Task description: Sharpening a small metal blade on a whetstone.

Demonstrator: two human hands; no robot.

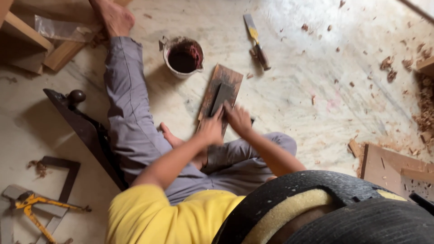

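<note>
left hand (211, 129): grip closed on the near end of a dark flat block (222, 97), fingers curled over its lower edge.
right hand (238, 118): just beside the left, fingers bent and pressed at the same near end of the block; whether this grip wraps the block or only bears on it cannot be told.
dark flat block: narrow, grey-black, lying lengthwise on a wooden board (220, 92), touching it along its length.
wooden board: brown, stained dark red in patches, flat on the pale marble floor (316, 104), in front of the person's folded legs.
paint pot (182, 56): white, round, holding dark red-brown paste, standing on the floor just beyond the board's far left corner.
scraper (256, 40): flat blade with a yellow and brown handle, lying on the floor to the right of the pot, well apart from the board.
grey trouser leg (126, 104): stretched out to the left, bare foot (113, 17) at the top.
hand plane (83, 124): long, dark, with a round knob, lying beside the outstretched leg.
yellow tool (34, 205): lower left, on a dark square frame.
wood shavings (422, 101): scattered at the right edge.
plywood piece (393, 167): lower right, flat on the floor.
</note>
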